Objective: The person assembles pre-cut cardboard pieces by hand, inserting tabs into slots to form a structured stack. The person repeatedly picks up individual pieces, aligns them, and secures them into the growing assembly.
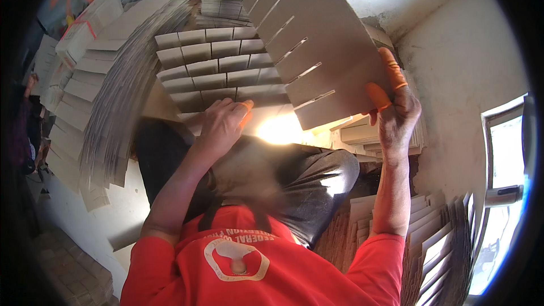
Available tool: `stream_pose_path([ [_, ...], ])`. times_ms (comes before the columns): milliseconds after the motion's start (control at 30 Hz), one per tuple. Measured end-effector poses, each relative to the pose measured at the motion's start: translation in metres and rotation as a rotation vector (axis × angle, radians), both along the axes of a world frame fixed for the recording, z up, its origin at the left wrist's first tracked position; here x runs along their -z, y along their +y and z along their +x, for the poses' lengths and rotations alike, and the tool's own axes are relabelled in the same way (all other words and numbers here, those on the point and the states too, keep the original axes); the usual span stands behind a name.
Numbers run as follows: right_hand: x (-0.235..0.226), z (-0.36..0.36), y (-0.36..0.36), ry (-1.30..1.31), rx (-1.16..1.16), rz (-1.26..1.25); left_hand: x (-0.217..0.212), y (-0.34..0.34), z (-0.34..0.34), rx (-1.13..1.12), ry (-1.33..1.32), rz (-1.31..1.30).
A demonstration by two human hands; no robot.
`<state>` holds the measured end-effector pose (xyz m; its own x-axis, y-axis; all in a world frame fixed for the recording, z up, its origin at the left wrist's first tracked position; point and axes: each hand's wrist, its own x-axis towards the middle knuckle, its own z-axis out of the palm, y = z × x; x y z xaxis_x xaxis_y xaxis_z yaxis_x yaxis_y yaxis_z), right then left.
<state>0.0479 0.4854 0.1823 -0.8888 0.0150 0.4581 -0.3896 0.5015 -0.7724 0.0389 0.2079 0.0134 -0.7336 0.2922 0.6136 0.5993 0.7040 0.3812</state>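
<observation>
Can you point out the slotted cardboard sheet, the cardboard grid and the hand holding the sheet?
Slotted cardboard sheet (323, 39): head view, on its flat middle.
Cardboard grid (218, 65): head view, on a middle cell wall.
Right hand (396, 116): head view, on the back of the hand.

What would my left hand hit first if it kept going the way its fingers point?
Probably the cardboard grid. The left hand points up and away from the body, and its fingertips already sit at the grid's lower edge. Depth is hard to judge, so actual contact is uncertain.

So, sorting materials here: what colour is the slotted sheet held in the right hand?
Plain grey-brown cardboard: the slotted sheet in the right hand, seen in the head view.
</observation>
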Motion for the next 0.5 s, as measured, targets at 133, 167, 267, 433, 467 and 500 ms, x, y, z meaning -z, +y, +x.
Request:
stream_pose_path([
  [133,0.007,-0.011,-0.013,-0.036,0.007,-0.044,0.002,0.002,0.000,-0.007,-0.003,0.043],
  [167,0.008,-0.013,-0.014,-0.046,-0.006,-0.034,0.002,0.002,0.001,-0.012,-0.007,0.044],
  [267,0.015,-0.016,-0.017,-0.075,-0.050,-0.010,0.002,0.001,0.000,-0.013,0.017,0.047],
  [433,0.021,-0.018,-0.018,-0.067,-0.067,0.023,0.002,0.002,-0.002,-0.030,0.006,0.063],
  [467,0.022,-0.018,-0.018,-0.058,-0.072,0.024,0.002,0.002,-0.002,-0.033,0.006,0.065],
  [500,0.021,-0.018,-0.019,-0.061,-0.061,0.016,0.003,0.002,-0.002,-0.034,0.009,0.065],
])
